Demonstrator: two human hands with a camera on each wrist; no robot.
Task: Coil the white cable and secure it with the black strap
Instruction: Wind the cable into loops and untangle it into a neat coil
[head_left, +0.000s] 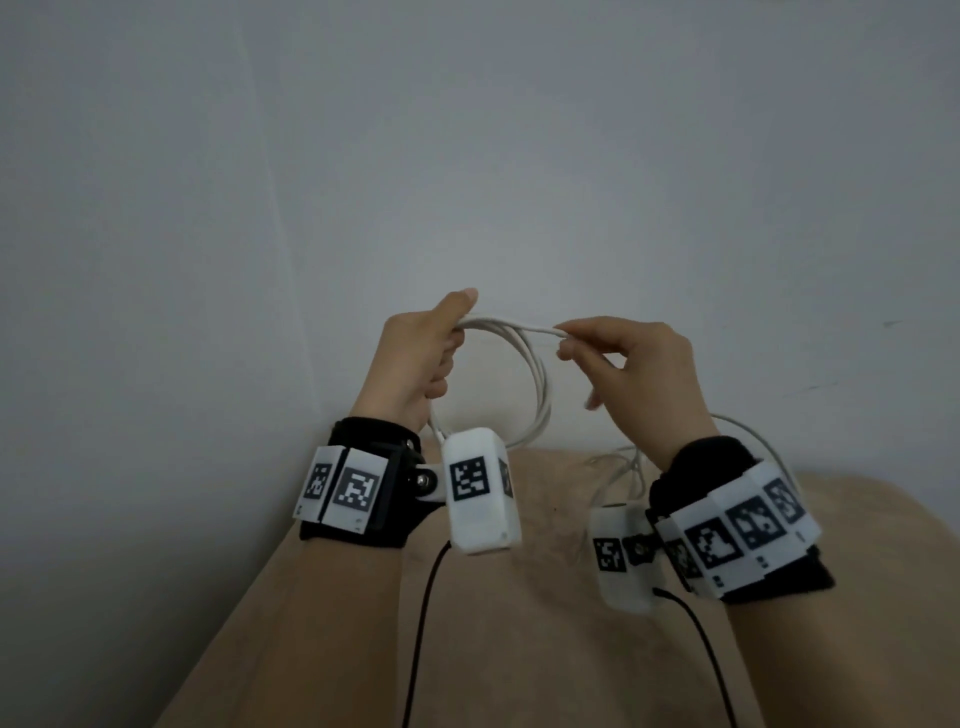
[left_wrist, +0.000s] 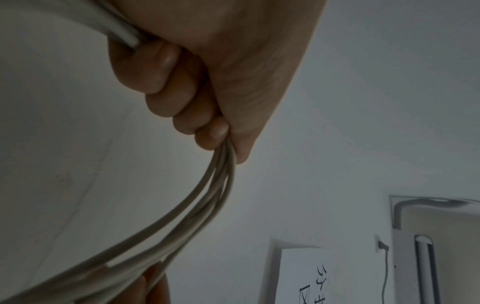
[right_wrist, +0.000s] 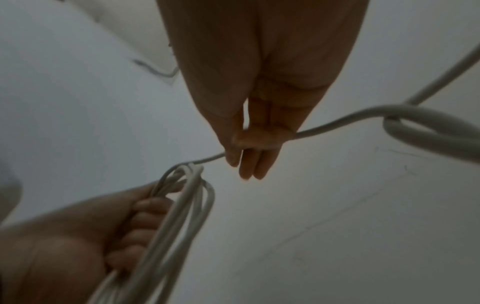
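Both hands are raised in front of a pale wall. My left hand grips several loops of the white cable in its curled fingers; the loops hang down below the fist. My right hand pinches a single strand of the cable between thumb and forefinger, close to the top of the coil. From that pinch the loose strand runs back past the right wrist and curls into a slack loop. No black strap shows in any view.
A beige surface lies below the hands, with loose white cable resting on it by the wall. Thin black leads hang from the wrist cameras. The left wrist view shows a paper sign on the wall.
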